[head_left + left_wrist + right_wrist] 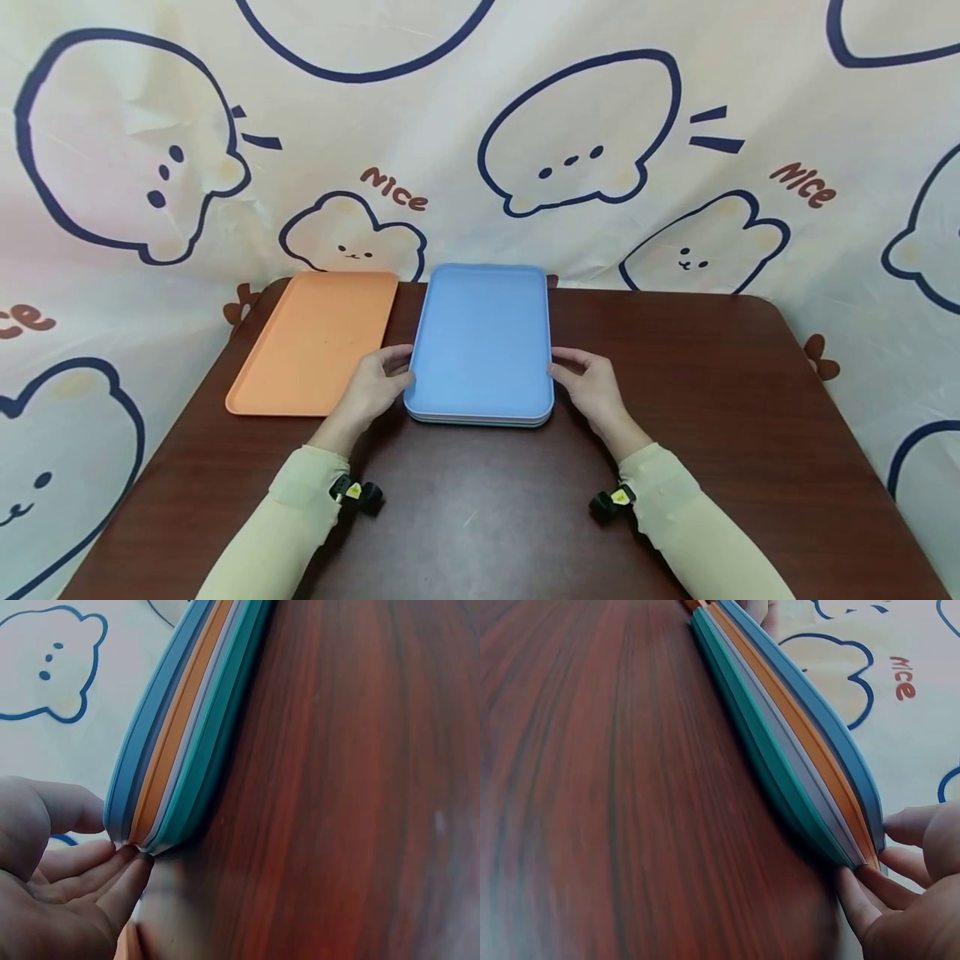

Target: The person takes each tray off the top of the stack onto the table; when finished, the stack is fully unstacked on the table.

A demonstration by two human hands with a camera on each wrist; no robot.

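A stack of shallow rectangular trays (480,342) lies in the middle of the table, with a light blue tray on top. From the side, orange, pale lilac and teal edges show beneath the blue edge (146,727). The left hand (372,383) holds the stack's left side, its fingertips against the tray edges. On the opposite side the right hand (592,385) holds the right edge in the same manner; its fingertips (900,825) meet the rims at several heights in the right wrist view. Left of the stack lies an orange tray (315,342), partly behind the left hand.
The dark brown wooden table (697,375) extends to both sides and toward the person. A pale curtain (570,242) printed with cartoon bears hangs right behind the table's far edge. Small black cameras are strapped on both wrists, over light green sleeves (277,517).
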